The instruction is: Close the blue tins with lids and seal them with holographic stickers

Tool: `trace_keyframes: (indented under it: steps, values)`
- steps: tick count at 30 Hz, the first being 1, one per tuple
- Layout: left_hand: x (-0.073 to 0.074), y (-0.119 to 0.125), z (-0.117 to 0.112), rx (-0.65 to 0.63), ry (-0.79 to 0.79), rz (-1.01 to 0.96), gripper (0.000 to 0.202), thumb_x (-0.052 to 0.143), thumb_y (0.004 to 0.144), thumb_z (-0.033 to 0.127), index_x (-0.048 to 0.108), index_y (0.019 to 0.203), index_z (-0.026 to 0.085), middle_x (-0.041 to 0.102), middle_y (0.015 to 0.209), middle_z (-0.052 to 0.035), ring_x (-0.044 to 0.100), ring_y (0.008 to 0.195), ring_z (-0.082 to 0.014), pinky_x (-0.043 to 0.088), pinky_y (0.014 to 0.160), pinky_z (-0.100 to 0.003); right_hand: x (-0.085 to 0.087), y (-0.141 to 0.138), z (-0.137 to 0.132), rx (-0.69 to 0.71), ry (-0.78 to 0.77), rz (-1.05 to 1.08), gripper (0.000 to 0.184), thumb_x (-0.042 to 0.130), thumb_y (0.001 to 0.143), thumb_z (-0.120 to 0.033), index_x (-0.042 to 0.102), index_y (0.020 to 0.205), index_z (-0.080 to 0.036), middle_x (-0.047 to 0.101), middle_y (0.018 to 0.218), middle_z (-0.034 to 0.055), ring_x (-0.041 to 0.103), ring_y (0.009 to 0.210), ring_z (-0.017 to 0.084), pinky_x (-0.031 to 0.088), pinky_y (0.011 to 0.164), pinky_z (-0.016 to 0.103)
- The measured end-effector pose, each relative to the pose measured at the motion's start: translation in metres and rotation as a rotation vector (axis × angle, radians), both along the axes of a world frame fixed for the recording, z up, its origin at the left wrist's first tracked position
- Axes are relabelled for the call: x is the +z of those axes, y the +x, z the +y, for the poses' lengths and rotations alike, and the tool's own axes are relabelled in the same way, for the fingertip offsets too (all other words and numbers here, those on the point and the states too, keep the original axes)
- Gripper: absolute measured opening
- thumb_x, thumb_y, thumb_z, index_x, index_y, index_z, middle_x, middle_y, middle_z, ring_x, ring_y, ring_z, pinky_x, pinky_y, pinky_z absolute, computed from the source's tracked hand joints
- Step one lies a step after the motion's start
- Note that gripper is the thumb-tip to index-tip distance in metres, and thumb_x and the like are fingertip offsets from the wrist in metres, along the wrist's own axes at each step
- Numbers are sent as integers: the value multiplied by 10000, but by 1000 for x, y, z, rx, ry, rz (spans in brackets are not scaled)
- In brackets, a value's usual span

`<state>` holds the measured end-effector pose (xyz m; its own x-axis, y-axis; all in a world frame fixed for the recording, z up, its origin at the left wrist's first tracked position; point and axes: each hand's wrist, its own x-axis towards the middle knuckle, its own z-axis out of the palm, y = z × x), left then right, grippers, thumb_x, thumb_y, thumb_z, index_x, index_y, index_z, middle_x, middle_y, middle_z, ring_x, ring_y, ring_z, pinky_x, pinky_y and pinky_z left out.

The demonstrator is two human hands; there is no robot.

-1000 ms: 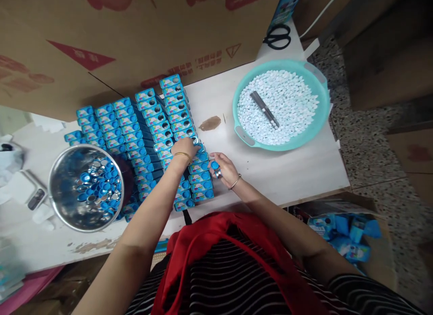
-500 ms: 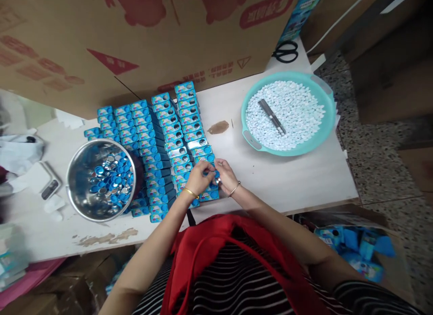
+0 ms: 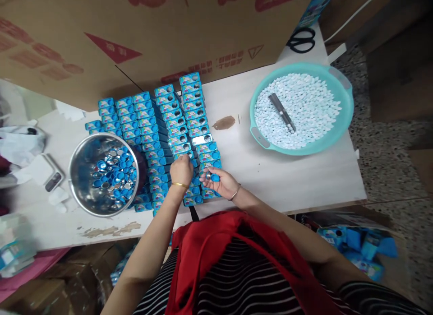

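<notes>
While the right hand (image 3: 226, 184) holds at least two blue caps (image 3: 215, 178), the left hand (image 3: 181, 171), grip unclear, covers part of one tin row (image 3: 179, 140).

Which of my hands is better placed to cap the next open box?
Left, probably: your left hand is close beside the open boxes, while your right hand is holding loose caps.

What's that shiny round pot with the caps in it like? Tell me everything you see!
The pot is round and looks like metal, with a silvery, shiny inside and a smooth rim. Its top is open, and loose blue and silvery caps lie heaped inside. It stands on the white table, beside rows of little blue boxes. Neither the left hand nor the right hand touches it.
</notes>
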<state>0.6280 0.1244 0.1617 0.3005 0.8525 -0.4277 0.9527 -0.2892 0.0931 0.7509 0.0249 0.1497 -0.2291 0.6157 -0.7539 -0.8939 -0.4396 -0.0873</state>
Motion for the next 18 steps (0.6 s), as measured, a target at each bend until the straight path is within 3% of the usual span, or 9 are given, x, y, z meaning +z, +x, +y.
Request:
trace_keyframes:
  steps: [4, 8, 12, 15, 18]
  values:
    - [1, 5, 7, 89, -103, 93, 222, 511, 870, 358, 597, 1010, 210, 690, 982, -105, 643, 956, -269, 439, 738, -322, -6, 1, -2, 13, 85, -28, 57, 570, 869, -175, 618, 873, -143, 677, 721, 45, 682, 704, 169, 547, 572, 236]
    - [3, 7, 24, 173, -257, 260, 350, 546, 829, 536, 657, 898, 211, 697, 1014, -118, 637, 998, -297, 455, 759, -337, -9, 0, -3, 36, 122, -50, 107, 539, 876, -147, 629, 928, -123, 701, 758, 70, 702, 742, 180, 559, 610, 237]
    - [5, 5, 28, 163, -265, 295, 396, 546, 823, 564, 670, 870, 191, 689, 1032, -141, 630, 1009, -302, 454, 764, -335, -8, -1, -3, 49, 94, -50, 164, 479, 918, -163, 635, 958, -132, 721, 812, 83, 713, 815, 192, 578, 683, 265]
    - [11, 2, 14, 122, -172, 137, 298, 536, 857, 467, 648, 902, 195, 689, 916, -106, 637, 915, -258, 443, 742, -316, -9, -2, -2, 25, 74, -53, 156, 495, 927, -193, 637, 949, -133, 720, 824, 89, 711, 812, 188, 582, 738, 292]
    - [18, -1, -11, -40, -115, -259, 201, 527, 873, 365, 625, 955, 210, 652, 842, -48, 606, 835, -193, 434, 767, -293, -11, -5, 1, -35, 90, -71, 102, 560, 903, -209, 643, 908, -150, 704, 820, 57, 692, 795, 160, 577, 768, 291]
